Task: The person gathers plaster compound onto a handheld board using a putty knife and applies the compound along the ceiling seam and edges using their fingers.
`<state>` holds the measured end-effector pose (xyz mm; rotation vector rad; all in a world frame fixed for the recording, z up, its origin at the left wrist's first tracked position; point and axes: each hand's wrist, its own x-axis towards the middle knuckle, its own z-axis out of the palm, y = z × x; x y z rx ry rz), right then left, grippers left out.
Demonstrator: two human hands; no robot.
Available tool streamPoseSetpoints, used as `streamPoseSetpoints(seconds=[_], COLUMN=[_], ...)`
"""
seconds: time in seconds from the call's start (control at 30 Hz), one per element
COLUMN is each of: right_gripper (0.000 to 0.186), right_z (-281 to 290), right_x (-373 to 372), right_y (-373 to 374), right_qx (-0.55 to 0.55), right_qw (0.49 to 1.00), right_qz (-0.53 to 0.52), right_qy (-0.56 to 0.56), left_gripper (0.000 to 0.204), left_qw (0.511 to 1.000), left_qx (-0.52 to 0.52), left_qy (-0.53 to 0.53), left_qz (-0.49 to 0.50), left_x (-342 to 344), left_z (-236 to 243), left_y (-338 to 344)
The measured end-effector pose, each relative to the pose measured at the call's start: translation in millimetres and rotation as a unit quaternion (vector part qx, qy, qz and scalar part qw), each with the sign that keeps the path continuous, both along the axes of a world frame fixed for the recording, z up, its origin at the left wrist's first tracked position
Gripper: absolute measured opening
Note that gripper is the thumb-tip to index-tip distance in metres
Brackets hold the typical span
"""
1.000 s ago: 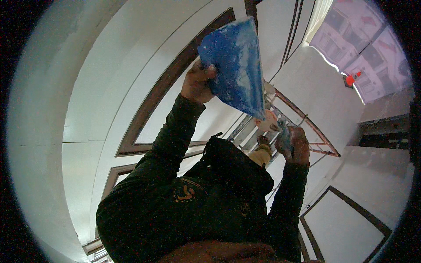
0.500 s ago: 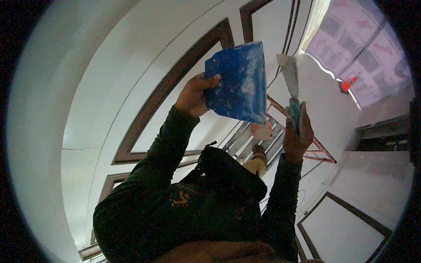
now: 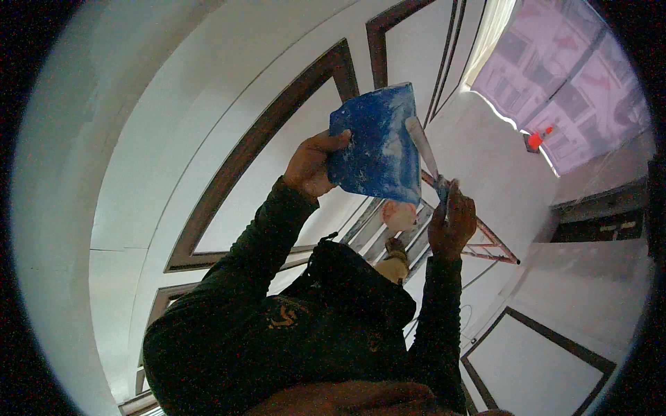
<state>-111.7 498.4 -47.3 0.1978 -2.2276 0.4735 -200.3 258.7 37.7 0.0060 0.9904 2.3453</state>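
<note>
A blue plastic board (image 3: pixel 371 142) smeared with pale, chalky residue is gripped at its left side by my left hand (image 3: pixel 312 161), thumb on its face. My right hand (image 3: pixel 452 222) has closed on the handle of a putty knife (image 3: pixel 424 147); the knife's pale blade lies at the board's right edge, apparently touching it. Below the board is a round pinkish bucket or tub (image 3: pixel 399 216) on the scaffold, and my leg and foot (image 3: pixel 394 263) show beside it.
I am up on a metal scaffold (image 3: pixel 489 249) with orange rails. Around are white panelled surfaces with dark trim (image 3: pixel 257 142), a purple printed sheet (image 3: pixel 541 76) at upper right, a red-orange cone (image 3: pixel 538 139) and a dark recess (image 3: pixel 596 225) at the right.
The putty knife has risen from low beside the bucket, then tilted left onto the board's edge. My right hand has shifted down-left since the middle frame. The board sits lower and less tilted.
</note>
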Motion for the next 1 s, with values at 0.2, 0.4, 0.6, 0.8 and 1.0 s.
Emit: streamPoseSetpoints(seconds=[0.2, 0.4, 0.6, 0.8, 1.0], right_gripper=[0.038, 0.034, 0.025, 0.024, 0.045], right_z=[-16, -25, -89, -227, -69], right_x=[13, 19, 20, -11, -67], right_y=[0, -19, -50, -58, -24], right_qx=[-0.052, -0.561, -0.822, -0.482, -0.747], right_qw=[0.998, 0.810, 0.425, 0.811, 0.587], right_qz=[-0.004, 0.080, 0.334, 0.250, 0.284], right_qy=[-0.042, -0.154, -0.180, -0.219, -0.130], left_gripper=[0.043, 0.035, 0.036, 0.038, 0.045], left_qw=[1.000, 0.997, 0.995, 0.998, 0.997], left_qx=[0.012, -0.035, 0.080, 0.041, -0.072], left_qy=[0.007, -0.016, -0.052, -0.035, -0.015], left_qz=[0.016, 0.064, -0.033, 0.024, -0.005], left_x=[-8, -2, 2, -19, -40], left_z=[-4, -11, -72, -101, -68], left_y=[0, -5, -9, -22, 38])
